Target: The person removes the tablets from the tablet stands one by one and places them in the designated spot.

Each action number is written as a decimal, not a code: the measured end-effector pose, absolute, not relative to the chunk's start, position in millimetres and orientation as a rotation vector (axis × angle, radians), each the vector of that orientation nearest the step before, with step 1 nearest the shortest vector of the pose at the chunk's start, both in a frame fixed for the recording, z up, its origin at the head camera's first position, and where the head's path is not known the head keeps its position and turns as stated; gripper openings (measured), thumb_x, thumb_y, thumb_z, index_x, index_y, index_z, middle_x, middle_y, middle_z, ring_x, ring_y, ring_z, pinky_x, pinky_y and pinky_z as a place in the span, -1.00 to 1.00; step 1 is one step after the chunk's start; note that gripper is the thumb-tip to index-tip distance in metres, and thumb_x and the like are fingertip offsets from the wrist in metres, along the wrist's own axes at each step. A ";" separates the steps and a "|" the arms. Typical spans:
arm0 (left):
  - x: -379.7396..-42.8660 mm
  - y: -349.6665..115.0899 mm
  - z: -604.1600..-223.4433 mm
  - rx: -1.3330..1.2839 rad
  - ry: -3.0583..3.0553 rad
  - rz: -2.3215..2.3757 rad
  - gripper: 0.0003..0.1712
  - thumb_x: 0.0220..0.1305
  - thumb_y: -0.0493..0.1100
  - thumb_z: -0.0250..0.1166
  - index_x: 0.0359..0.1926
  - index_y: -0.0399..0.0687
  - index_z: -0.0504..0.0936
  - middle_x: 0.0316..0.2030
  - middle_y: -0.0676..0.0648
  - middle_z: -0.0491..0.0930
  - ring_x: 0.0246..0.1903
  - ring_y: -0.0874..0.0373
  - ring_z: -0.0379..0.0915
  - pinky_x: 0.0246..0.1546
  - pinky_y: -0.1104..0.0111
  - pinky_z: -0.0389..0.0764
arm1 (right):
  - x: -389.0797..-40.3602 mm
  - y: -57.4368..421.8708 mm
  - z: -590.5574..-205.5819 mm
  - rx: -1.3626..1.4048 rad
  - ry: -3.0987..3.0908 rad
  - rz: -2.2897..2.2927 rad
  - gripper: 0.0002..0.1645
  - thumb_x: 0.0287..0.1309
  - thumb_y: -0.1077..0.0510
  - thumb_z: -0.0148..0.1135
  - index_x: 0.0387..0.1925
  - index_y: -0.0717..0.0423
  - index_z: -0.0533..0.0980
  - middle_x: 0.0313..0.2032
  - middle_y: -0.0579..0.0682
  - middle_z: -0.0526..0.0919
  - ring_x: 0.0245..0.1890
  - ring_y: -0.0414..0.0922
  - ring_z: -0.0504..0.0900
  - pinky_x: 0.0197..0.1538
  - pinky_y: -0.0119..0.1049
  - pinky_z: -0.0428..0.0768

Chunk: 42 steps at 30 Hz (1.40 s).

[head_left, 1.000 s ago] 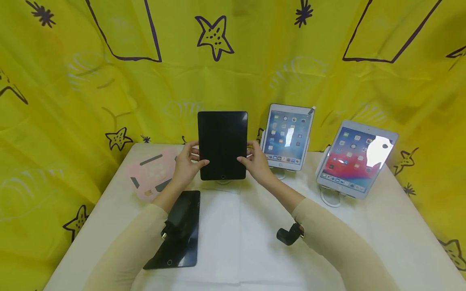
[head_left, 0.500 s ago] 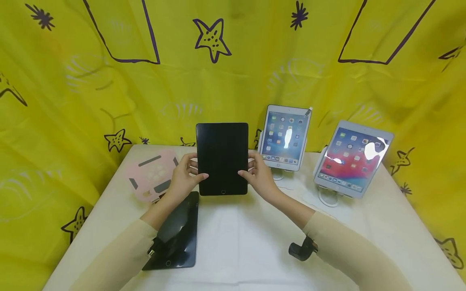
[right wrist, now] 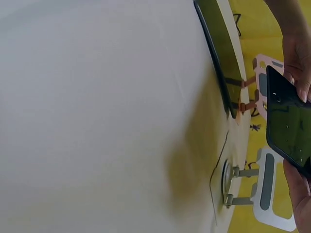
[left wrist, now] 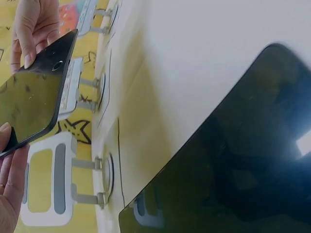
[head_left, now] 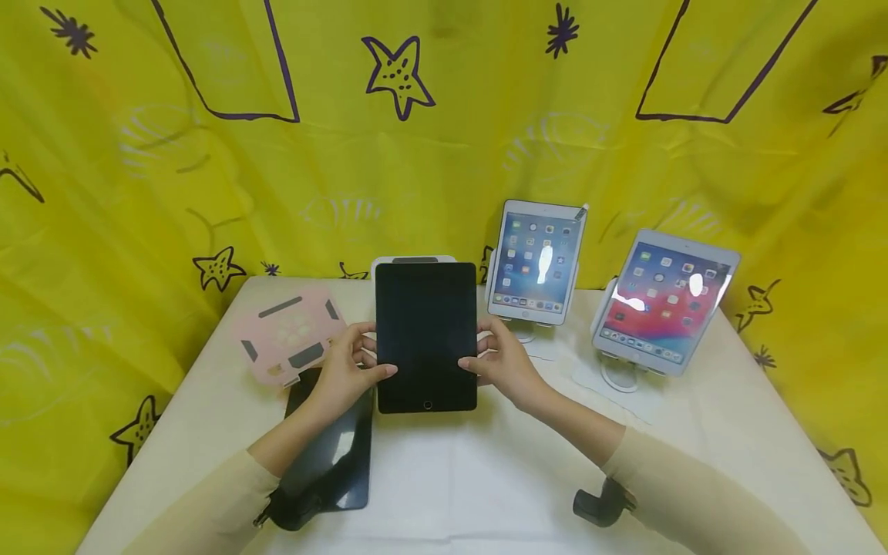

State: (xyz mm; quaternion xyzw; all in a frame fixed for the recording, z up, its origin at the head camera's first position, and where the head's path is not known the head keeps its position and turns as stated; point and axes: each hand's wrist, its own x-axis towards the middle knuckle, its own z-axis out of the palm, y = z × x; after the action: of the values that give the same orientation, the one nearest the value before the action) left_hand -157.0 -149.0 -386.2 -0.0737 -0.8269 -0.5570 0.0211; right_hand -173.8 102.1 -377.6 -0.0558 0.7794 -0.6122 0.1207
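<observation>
Between my two hands is a black tablet (head_left: 426,331), upright with its dark screen and home button facing me. My left hand (head_left: 350,370) grips its left edge, thumb on the front and fingers curled behind. On the right edge my right hand (head_left: 506,362) holds it the same way. Both wrist views show the tablet raised above the table, in front of a white tablet stand (left wrist: 48,179) whose padded plate stands bare. In the head view only the top of that stand shows over the tablet. A second black tablet (head_left: 340,455) lies flat beneath my left forearm.
A pink tablet stand (head_left: 291,335) stands at the back left. Two white tablets with lit screens, one in the middle right (head_left: 537,262) and another tablet (head_left: 669,301) farther right, rest on white stands. A yellow curtain (head_left: 444,169) hangs behind the table (head_left: 513,486).
Both hands have brought the black tablet down and toward me, away from the white stand. The stand's top edge now shows behind it. The other tablets have stayed in place.
</observation>
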 end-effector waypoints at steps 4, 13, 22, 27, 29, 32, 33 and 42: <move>-147.6 -148.5 -390.9 -0.268 -2.562 -1.762 -0.30 -0.04 -0.44 0.43 0.15 -0.33 0.34 -0.31 -0.22 0.48 -0.50 0.23 0.45 -0.55 0.50 0.48 | -163.4 106.2 -382.2 -0.102 2.225 -1.801 -0.44 0.02 0.40 0.30 0.07 0.24 0.31 -0.33 0.10 0.47 -0.42 -0.13 0.59 -0.29 -0.15 0.69; -131.5 -146.9 -405.8 -0.269 -2.618 -1.871 -0.30 -0.02 -0.45 0.40 0.16 -0.35 0.29 -0.33 -0.16 0.42 -0.51 0.28 0.43 -0.59 0.45 0.54 | -145.3 111.3 -392.6 -0.044 2.153 -1.803 -0.49 0.00 0.43 0.29 0.01 0.26 0.34 -0.41 0.04 0.46 -0.47 -0.14 0.61 -0.34 -0.15 0.69; -118.5 -149.9 -419.3 -0.267 -2.706 -1.977 -0.28 0.07 -0.38 0.37 0.19 -0.40 0.19 -0.29 -0.17 0.42 -0.51 0.24 0.46 -0.53 0.28 0.64 | -133.2 113.3 -406.8 -0.021 2.115 -1.778 -0.49 -0.03 0.44 0.30 -0.02 0.29 0.34 -0.44 0.04 0.48 -0.49 -0.15 0.60 -0.38 -0.14 0.68; -109.7 -148.7 -431.2 -0.254 -2.720 -2.037 -0.26 0.06 -0.38 0.38 0.19 -0.43 0.17 -0.30 -0.16 0.41 -0.53 0.24 0.47 -0.56 0.35 0.63 | -124.2 115.8 -416.4 0.005 2.098 -1.740 -0.47 -0.06 0.44 0.33 -0.02 0.30 0.34 -0.45 0.02 0.45 -0.52 -0.16 0.57 -0.40 -0.14 0.68; -106.6 -148.3 -436.4 -0.250 -2.723 -2.061 -0.26 0.05 -0.38 0.38 0.19 -0.44 0.17 -0.31 -0.14 0.40 -0.54 0.25 0.47 -0.58 0.37 0.62 | -120.8 116.7 -420.9 0.004 2.087 -1.727 -0.45 -0.06 0.43 0.33 -0.01 0.31 0.32 -0.45 0.01 0.42 -0.53 -0.16 0.56 -0.42 -0.17 0.67; -102.3 -147.4 -444.2 -0.245 -2.722 -2.086 -0.26 0.05 -0.39 0.38 0.18 -0.45 0.17 -0.34 -0.12 0.39 -0.56 0.24 0.48 -0.60 0.37 0.61 | -117.2 117.8 -428.2 0.000 2.080 -1.714 -0.47 -0.06 0.43 0.33 -0.03 0.31 0.31 -0.46 -0.01 0.40 -0.55 -0.16 0.53 -0.45 -0.21 0.65; -101.0 -147.3 -446.8 -0.249 -2.727 -2.090 -0.26 0.05 -0.39 0.38 0.18 -0.45 0.17 -0.34 -0.11 0.39 -0.56 0.23 0.48 -0.60 0.37 0.61 | -115.9 118.3 -430.7 -0.004 2.080 -1.709 -0.47 -0.06 0.43 0.33 -0.04 0.31 0.31 -0.47 -0.02 0.40 -0.57 -0.16 0.52 -0.46 -0.21 0.66; -94.7 -147.1 -458.9 -0.218 -2.746 -2.142 -0.30 0.00 -0.41 0.40 0.11 -0.51 0.22 -0.42 -0.06 0.39 -0.55 0.19 0.52 -0.60 0.29 0.64 | -108.3 118.7 -445.5 -0.021 2.062 -1.668 -0.53 -0.08 0.48 0.32 -0.13 0.35 0.31 -0.53 -0.03 0.42 -0.62 -0.18 0.56 -0.48 -0.14 0.67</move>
State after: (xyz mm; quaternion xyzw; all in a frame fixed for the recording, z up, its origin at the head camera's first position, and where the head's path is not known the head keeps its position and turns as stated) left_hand -94.7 -147.1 -458.9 -0.0615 -0.7751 -0.6046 -0.1731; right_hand -108.3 118.7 -445.5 -0.0076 0.7542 -0.6103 0.2422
